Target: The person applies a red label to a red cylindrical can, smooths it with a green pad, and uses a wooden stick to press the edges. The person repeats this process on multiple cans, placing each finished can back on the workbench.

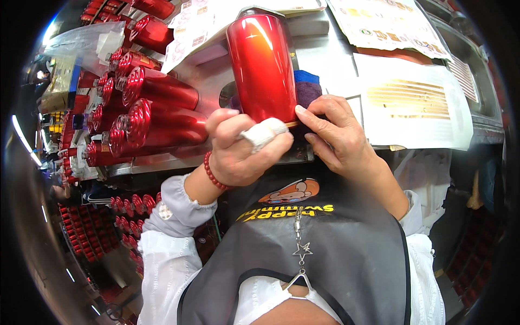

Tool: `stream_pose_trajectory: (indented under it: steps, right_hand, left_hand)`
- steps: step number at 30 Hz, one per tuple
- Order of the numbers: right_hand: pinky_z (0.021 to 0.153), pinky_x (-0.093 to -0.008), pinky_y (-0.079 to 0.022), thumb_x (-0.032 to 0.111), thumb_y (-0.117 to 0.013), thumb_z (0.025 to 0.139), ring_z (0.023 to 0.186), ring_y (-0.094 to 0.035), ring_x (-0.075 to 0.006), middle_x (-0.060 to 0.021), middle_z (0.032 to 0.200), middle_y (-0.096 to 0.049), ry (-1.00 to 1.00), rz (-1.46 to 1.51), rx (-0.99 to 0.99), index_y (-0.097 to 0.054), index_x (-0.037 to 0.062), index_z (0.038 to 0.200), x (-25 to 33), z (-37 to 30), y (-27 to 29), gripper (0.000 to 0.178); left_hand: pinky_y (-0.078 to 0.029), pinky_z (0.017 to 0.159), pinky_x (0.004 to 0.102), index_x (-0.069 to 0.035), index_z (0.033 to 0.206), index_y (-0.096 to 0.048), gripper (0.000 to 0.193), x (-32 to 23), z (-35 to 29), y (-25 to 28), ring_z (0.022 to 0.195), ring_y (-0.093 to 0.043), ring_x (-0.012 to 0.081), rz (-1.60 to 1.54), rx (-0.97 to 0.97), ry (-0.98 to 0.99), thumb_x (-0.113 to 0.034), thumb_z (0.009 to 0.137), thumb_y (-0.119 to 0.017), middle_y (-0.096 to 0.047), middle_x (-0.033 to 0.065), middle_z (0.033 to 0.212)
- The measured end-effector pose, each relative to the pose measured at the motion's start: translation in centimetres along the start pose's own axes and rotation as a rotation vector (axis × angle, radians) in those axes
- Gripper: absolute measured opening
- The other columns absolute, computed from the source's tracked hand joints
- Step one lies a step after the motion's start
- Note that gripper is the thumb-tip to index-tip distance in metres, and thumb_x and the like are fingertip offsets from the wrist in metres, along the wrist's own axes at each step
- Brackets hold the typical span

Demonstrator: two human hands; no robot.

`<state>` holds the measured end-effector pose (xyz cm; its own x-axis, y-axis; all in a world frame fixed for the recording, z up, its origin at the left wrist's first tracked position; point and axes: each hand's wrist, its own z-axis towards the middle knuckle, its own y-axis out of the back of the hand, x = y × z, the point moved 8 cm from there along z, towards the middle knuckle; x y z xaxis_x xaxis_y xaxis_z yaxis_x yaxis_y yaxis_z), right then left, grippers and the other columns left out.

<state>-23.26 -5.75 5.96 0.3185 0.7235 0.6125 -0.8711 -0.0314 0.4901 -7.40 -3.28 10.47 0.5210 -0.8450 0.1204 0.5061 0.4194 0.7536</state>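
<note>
A glossy red bottle [262, 65] lies on the bench in front of me, its base toward me and its neck pointing away. My left hand [238, 146] is at the left of the base, fingers curled round a white wad [264, 133] that looks like cloth or tape wrapped on a finger. Against the base's right edge my right hand [341, 132] presses its index fingertip, with the thumb bent just below. A thin gold strip [292, 125] shows along the base rim between the hands. Behind the bottle's right side sits a dark purple and blue cloth [307, 89].
Several red bottles [162, 127] lie in a group at the left. A white sheet with gold strips [406, 103] is on the right, below a printed sheet [387, 24]. A metal sink [476, 81] stands at far right. Racks of red parts [89, 233] fill the lower left.
</note>
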Motion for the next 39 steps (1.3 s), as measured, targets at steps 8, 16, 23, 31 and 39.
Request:
stream_pose_trajectory:
  steps: [8, 16, 23, 31, 39]
  right_hand:
    - [0.092, -0.0416, -0.049, -0.008, -0.072, 0.077, 0.100, -0.059, -0.0321, -0.0135, 0.106, -0.060, -0.017, -0.011, 0.054, -0.066, -0.0013, 0.127, 0.2, 0.5, 0.4, 0.051]
    - [0.096, -0.0411, -0.047, -0.006, -0.071, 0.081, 0.103, -0.060, -0.0306, -0.0131, 0.107, -0.062, -0.047, 0.042, 0.075, -0.068, -0.0014, 0.126, -0.1, 0.5, 0.3, 0.045]
    - [0.096, -0.0392, -0.048, -0.002, -0.070, 0.085, 0.107, -0.060, -0.0312, -0.0144, 0.111, -0.063, -0.153, 0.049, 0.041, -0.069, 0.0014, 0.126, -1.2, 0.2, 1.5, 0.041]
    - [0.086, -0.0348, -0.050, -0.004, -0.055, 0.096, 0.101, -0.063, -0.0286, -0.0169, 0.110, -0.063, -0.160, -0.326, 0.038, -0.070, 0.0047, 0.127, -5.8, 7.0, 9.5, 0.035]
    - [0.102, -0.0379, -0.047, -0.005, -0.057, 0.091, 0.115, -0.055, -0.0293, -0.0061, 0.119, -0.064, -0.316, -0.695, 0.674, -0.078, 0.0213, 0.120, -20.0, 18.5, 2.4, 0.044]
  left_hand:
    - [-0.045, 0.095, 0.0414, -0.018, 0.115, -0.078, 0.043, 0.9, -4.2, 0.9, 0.108, -0.056, 0.0258, -0.120, -0.153, 0.271, -0.002, 0.076, -0.082, -0.057, 0.0158, 0.128]
    - [-0.045, 0.098, 0.0435, -0.016, 0.120, -0.076, 0.041, 0.9, -5.8, 0.8, 0.113, -0.055, 0.0260, -0.124, -0.136, 0.364, 0.001, 0.083, -0.076, -0.053, 0.0170, 0.130]
    - [-0.031, 0.111, 0.0450, -0.025, 0.114, -0.069, 0.028, -0.2, 1.6, -0.6, 0.110, -0.052, 0.0142, 0.047, 0.083, -0.164, -0.025, 0.086, -0.063, -0.065, -0.0119, 0.094]
    - [-0.021, 0.118, 0.0544, -0.015, 0.104, -0.067, 0.021, -1.7, 4.4, -4.0, 0.116, -0.056, 0.0148, 0.064, 0.373, -0.269, -0.017, 0.085, -0.058, -0.055, -0.0062, 0.069]
    - [-0.029, 0.110, 0.0494, -0.019, 0.111, -0.078, 0.037, 3.0, -1.3, 1.3, 0.107, -0.059, 0.0176, -0.199, -0.131, 0.365, -0.011, 0.075, -0.071, -0.071, -0.0055, 0.091]
